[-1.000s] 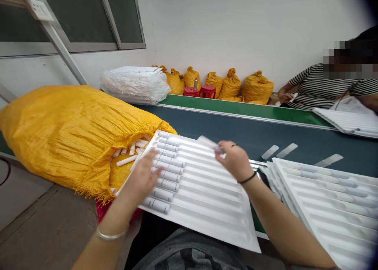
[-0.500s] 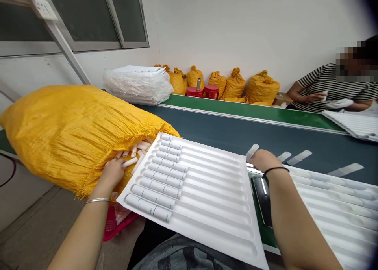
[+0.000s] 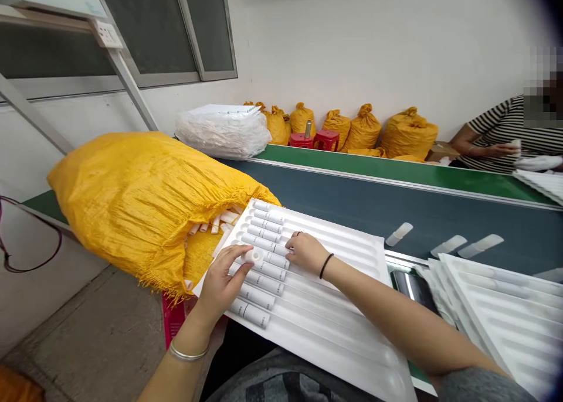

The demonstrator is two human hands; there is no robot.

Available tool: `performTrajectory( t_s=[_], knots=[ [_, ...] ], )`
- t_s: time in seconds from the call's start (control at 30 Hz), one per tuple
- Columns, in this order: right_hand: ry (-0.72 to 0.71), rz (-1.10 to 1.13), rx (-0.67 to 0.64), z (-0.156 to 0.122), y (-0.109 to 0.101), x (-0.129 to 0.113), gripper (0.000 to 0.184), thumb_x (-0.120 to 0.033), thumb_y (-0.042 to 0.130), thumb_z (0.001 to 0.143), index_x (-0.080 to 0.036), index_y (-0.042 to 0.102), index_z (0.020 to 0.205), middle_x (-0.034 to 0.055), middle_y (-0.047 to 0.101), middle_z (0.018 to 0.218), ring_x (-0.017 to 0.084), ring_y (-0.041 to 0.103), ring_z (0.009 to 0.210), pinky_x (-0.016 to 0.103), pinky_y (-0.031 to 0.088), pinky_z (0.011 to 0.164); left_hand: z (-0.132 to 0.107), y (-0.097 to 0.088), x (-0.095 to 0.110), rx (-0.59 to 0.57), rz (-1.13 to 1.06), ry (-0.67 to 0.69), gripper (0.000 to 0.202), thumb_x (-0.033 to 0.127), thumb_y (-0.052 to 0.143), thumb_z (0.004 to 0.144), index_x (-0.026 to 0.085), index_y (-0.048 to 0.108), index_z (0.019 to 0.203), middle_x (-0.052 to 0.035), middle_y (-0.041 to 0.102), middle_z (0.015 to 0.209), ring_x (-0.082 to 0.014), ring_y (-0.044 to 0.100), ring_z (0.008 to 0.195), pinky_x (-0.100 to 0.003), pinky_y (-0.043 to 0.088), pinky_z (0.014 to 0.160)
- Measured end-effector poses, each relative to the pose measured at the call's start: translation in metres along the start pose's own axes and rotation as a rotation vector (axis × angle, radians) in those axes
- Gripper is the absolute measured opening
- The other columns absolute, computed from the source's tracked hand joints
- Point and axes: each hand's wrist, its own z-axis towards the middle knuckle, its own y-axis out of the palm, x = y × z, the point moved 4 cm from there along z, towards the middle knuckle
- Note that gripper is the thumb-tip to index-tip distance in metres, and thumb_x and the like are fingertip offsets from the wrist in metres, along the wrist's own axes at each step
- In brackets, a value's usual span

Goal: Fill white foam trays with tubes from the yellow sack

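Observation:
A white moulded tray point(image 3: 334, 326) with long grooves lies in front of me, several white tubes point(image 3: 268, 217) resting in its left end. My left hand point(image 3: 224, 282) is closed on one white tube point(image 3: 253, 255), held end-on over the tray's left part. My right hand point(image 3: 305, 252) rests on the tray beside it, fingertips pressed on the tubes lying in the grooves; I cannot see anything held in it. A large yellow woven sack point(image 3: 141, 197) lies to the left, its mouth open with more white tubes point(image 3: 220, 219) spilling out.
A dark conveyor belt point(image 3: 352, 205) runs behind the tray with a few translucent caps point(image 3: 399, 234) on it. More white trays point(image 3: 501, 314) stack at right. A person in a striped shirt point(image 3: 505, 135) works at far right. Yellow sacks point(image 3: 365, 129), red stools and a bagged bundle point(image 3: 224, 132) line the wall.
My left hand left the sack's mouth and came over the tray with a tube. My right hand moved from the belt edge back left onto the tray. The view shifted left.

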Motion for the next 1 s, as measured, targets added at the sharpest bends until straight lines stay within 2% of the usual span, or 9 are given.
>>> performTrajectory(
  t_s=[0.13, 0.23, 0.3, 0.4, 0.53, 0.7, 0.87, 0.93, 1.0],
  knots=[
    [0.042, 0.086, 0.119, -0.024, -0.02, -0.002, 0.022, -0.018, 0.056, 0.081, -0.013, 0.059, 0.102, 0.0086, 0.063, 0.092, 0.019, 0.06, 0.08, 0.03, 0.047, 0.072, -0.003, 0.007, -0.003, -0.007, -0.081, -0.093, 0.031, 0.029, 0.055, 0.089, 0.021, 0.054, 0.12, -0.0082, 0.062, 0.115, -0.0212, 0.06, 0.104, -0.034, 0.048, 0.091],
    [-0.057, 0.472, 0.158, -0.044, -0.036, -0.008, 0.022, -0.026, 0.045, 0.092, -0.017, 0.053, 0.109, 0.0044, 0.062, 0.087, 0.014, 0.059, 0.069, 0.026, 0.048, 0.061, -0.003, 0.013, 0.004, -0.089, -0.041, -0.089, 0.032, 0.03, 0.052, 0.091, 0.022, 0.054, 0.122, -0.0076, 0.062, 0.118, -0.0219, 0.058, 0.109, -0.035, 0.045, 0.094],
    [-0.175, 0.669, 0.207, -0.053, -0.047, -0.011, 0.023, -0.03, 0.045, 0.094, -0.018, 0.053, 0.112, 0.0052, 0.063, 0.091, 0.014, 0.06, 0.071, 0.026, 0.049, 0.062, -0.002, 0.015, 0.013, -0.135, -0.05, -0.061, 0.032, 0.029, 0.05, 0.092, 0.023, 0.055, 0.124, -0.0063, 0.062, 0.117, -0.0209, 0.057, 0.108, -0.033, 0.044, 0.094],
    [-0.349, 0.589, 0.298, -0.062, -0.063, -0.016, 0.025, -0.025, 0.05, 0.093, -0.021, 0.056, 0.117, 0.0072, 0.064, 0.105, 0.016, 0.061, 0.089, 0.029, 0.05, 0.076, -0.001, 0.013, 0.026, -0.163, -0.064, -0.027, 0.032, 0.028, 0.05, 0.093, 0.023, 0.056, 0.124, -0.0053, 0.064, 0.112, -0.0193, 0.059, 0.104, -0.031, 0.045, 0.091],
    [-0.515, 0.448, 0.263, -0.069, -0.066, -0.026, 0.028, -0.019, 0.051, 0.093, -0.021, 0.055, 0.121, 0.008, 0.064, 0.11, 0.017, 0.059, 0.103, 0.032, 0.046, 0.089, 0.0, 0.011, 0.043, -0.225, -0.017, 0.006, 0.03, 0.029, 0.055, 0.09, 0.022, 0.059, 0.119, -0.0048, 0.066, 0.106, -0.0185, 0.06, 0.098, -0.029, 0.047, 0.086],
    [-0.286, 0.532, 0.2, -0.073, -0.055, -0.023, 0.025, -0.03, 0.05, 0.093, -0.019, 0.058, 0.114, 0.0067, 0.066, 0.094, 0.015, 0.059, 0.077, 0.028, 0.048, 0.07, -0.002, 0.009, 0.061, -0.154, 0.175, 0.216, 0.031, 0.023, 0.056, 0.09, 0.018, 0.056, 0.12, -0.0069, 0.065, 0.095, -0.0189, 0.059, 0.089, -0.029, 0.049, 0.079],
    [-0.086, 0.891, -0.056, -0.075, -0.04, -0.024, 0.032, -0.042, 0.05, 0.092, -0.015, 0.06, 0.104, 0.0008, 0.058, 0.068, 0.011, 0.052, 0.06, 0.023, 0.044, 0.055, -0.008, 0.014, 0.068, -0.094, 0.447, 0.516, 0.056, 0.014, 0.054, 0.089, 0.02, 0.036, 0.142, -0.0074, 0.063, 0.087, -0.0202, 0.056, 0.08, -0.033, 0.049, 0.072],
    [-0.076, 0.876, -0.063, -0.076, -0.041, -0.025, 0.033, -0.042, 0.051, 0.091, -0.014, 0.059, 0.107, 0.0026, 0.061, 0.073, 0.012, 0.054, 0.062, 0.024, 0.046, 0.057, -0.008, 0.017, 0.069, -0.117, 0.488, 0.534, 0.065, 0.015, 0.054, 0.09, 0.02, 0.025, 0.148, -0.0075, 0.062, 0.086, -0.0206, 0.056, 0.078, -0.033, 0.05, 0.071],
    [-0.148, 0.714, 0.014, -0.08, -0.047, -0.026, 0.031, -0.038, 0.051, 0.091, -0.016, 0.059, 0.113, 0.0066, 0.064, 0.089, 0.015, 0.058, 0.074, 0.027, 0.049, 0.067, -0.008, 0.018, 0.069, -0.148, 0.472, 0.489, 0.069, 0.021, 0.052, 0.092, 0.018, 0.015, 0.15, -0.0086, 0.06, 0.087, -0.0215, 0.056, 0.079, -0.034, 0.051, 0.072]
  ],
)
